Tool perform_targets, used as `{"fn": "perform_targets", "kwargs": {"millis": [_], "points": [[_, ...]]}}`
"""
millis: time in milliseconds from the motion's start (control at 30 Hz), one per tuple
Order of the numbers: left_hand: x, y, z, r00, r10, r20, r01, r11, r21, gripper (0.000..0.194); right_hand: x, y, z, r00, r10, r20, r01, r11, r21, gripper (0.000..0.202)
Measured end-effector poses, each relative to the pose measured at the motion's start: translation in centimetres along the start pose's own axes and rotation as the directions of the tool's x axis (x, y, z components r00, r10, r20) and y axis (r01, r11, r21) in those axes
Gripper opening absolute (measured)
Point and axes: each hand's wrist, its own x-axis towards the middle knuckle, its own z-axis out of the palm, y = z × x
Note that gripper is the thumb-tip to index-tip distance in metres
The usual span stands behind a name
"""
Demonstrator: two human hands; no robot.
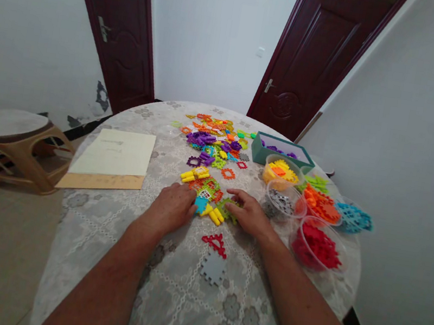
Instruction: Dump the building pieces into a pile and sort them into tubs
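Note:
My left hand point(176, 206) rests on the table with its fingers curled; their tips meet the left edge of a blue interlocking tile point(201, 205), and the underside of the grip is hidden. Across a small heap, my right hand point(249, 212) has thumb and forefinger apart, touching a green toothed tile point(228, 209). Between both hands lie orange and lime pieces point(210, 186) and a yellow peg-shaped piece point(216, 216). Another yellow piece point(196, 174) sits just beyond. Closer to me are a red triangular frame point(216, 243) and a grey square tile point(212, 268).
Farther back spreads a mixed pile of tiles point(204, 138). On the right stand a green box point(258, 150) with purple pieces and several clear tubs, including one of red pieces point(317, 244). Paper sheets point(115, 154) lie at left; a stool point(9, 146) stands beyond the table.

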Motion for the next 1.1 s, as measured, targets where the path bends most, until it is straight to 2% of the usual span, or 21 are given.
{"fn": "perform_targets", "kwargs": {"millis": [100,200,267,367,467,533,667,733,933,1033,1100], "points": [[-0.1,0.1,-0.4,0.999,-0.030,-0.032,0.028,0.998,-0.062,0.018,0.3,-0.3,-0.1,0.994,0.081,-0.079,-0.067,0.984,0.168,0.044],[-0.1,0.5,-0.5,0.986,-0.049,-0.159,0.003,0.962,-0.273,0.021,0.3,-1.3,0.3,0.973,0.082,-0.216,-0.029,0.971,0.239,0.042],[0.0,1.1,-0.3,0.978,-0.060,-0.199,-0.044,0.875,-0.482,0.030,0.0,-2.2,1.0,0.967,0.052,-0.248,0.019,0.961,0.277,0.041],[0.3,2.1,0.2,0.986,-0.031,-0.166,-0.095,0.713,-0.694,0.037,-0.9,-3.6,2.3,0.980,-0.009,-0.201,0.077,0.939,0.336,0.036],[0.6,2.9,0.6,0.989,-0.016,-0.148,-0.102,0.653,-0.750,0.017,-1.5,-4.4,3.2,0.989,-0.054,-0.137,0.102,0.921,0.376,0.032],[0.6,3.2,0.7,0.994,-0.033,-0.102,-0.064,0.585,-0.808,0.011,-1.6,-4.4,3.3,0.993,-0.057,-0.107,0.096,0.908,0.407,0.032],[0.6,3.5,0.5,0.995,-0.077,0.060,0.083,0.350,-0.933,0.019,-1.2,-3.6,2.7,0.998,-0.049,-0.035,0.060,0.891,0.450,0.027],[0.5,3.7,0.4,0.990,-0.100,0.101,0.124,0.269,-0.955,0.023,-1.0,-3.3,2.4,0.999,-0.038,-0.019,0.043,0.895,0.445,0.025],[0.6,4.0,0.3,0.980,-0.155,0.125,0.152,0.179,-0.972,0.031,-1.1,-2.7,2.3,0.999,0.042,-0.013,-0.030,0.872,0.488,0.022],[0.8,3.5,0.5,0.972,-0.204,0.113,0.142,0.134,-0.981,0.033,-1.1,-2.5,2.3,0.996,0.088,0.019,-0.086,0.864,0.497,0.023],[1.0,3.1,0.7,0.964,-0.246,0.102,0.135,0.118,-0.984,0.035,-1.1,-2.4,2.3,0.994,0.113,0.001,-0.099,0.865,0.492,0.024]]}}
